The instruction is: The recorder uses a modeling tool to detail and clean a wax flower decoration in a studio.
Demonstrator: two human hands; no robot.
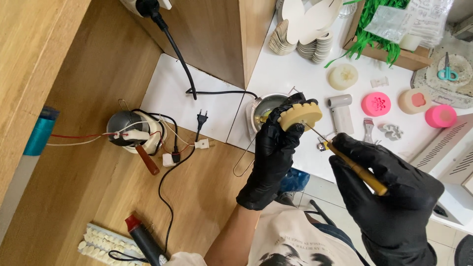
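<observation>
Left hand [274, 148], black glove, fingers closed round a pale yellow wax piece [300, 115]: round, flat-topped, scalloped lobes along the rim, held up above the table [295, 74] edge. Right hand [389, 192], also gloved, fist closed on a thin tool [352, 165] with a wooden handle; its metal needle tip touches the underside of the wax piece. Just behind the left hand, a small metal pot [268, 106] with yellowish liquid sits on the white table. Further right on the table: a round cream mould [343, 76], two pink moulds [376, 104] and [440, 116], a beige mould with a pink centre [415, 100], a grey cylinder-shaped device [340, 111]. Teal scissors [447, 73] lie on a round slab at the far corner. Left, on the wooden floor: second metal pot [125, 129] with wires, loose plug [201, 118], black cable [177, 54].
</observation>
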